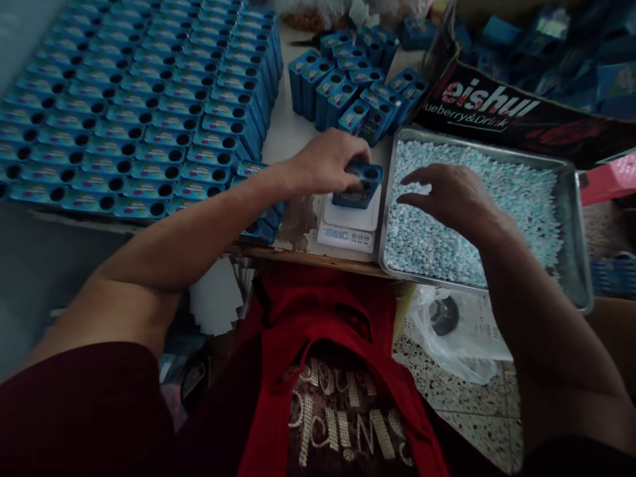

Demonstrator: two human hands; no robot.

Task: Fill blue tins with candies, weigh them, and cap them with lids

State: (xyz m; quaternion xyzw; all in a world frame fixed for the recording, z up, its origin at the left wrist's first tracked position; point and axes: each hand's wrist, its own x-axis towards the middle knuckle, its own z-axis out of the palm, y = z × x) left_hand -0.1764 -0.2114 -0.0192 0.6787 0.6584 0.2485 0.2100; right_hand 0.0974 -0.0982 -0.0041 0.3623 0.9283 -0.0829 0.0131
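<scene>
My left hand [335, 159] is closed on a small blue box [360, 189] with a round hole in its top. This box is over the white digital scale [348, 228], whose lit display I cannot read surely. Whether the box rests its full weight there cannot be told. Above the metal tray [390, 218], my right hand [447, 199] is open, thumb and fingers apart, with nothing visible between them. Small pale blue and white pieces [427, 245], like candies, fill much of that tray.
Rows of upright blue boxes [149, 106] fill the left side. A looser cluster of blue boxes [348, 79] stands behind the scale. At the back right, a black carton [477, 112] holds more boxes. The wooden table edge [308, 257] runs close to the red apron [328, 298].
</scene>
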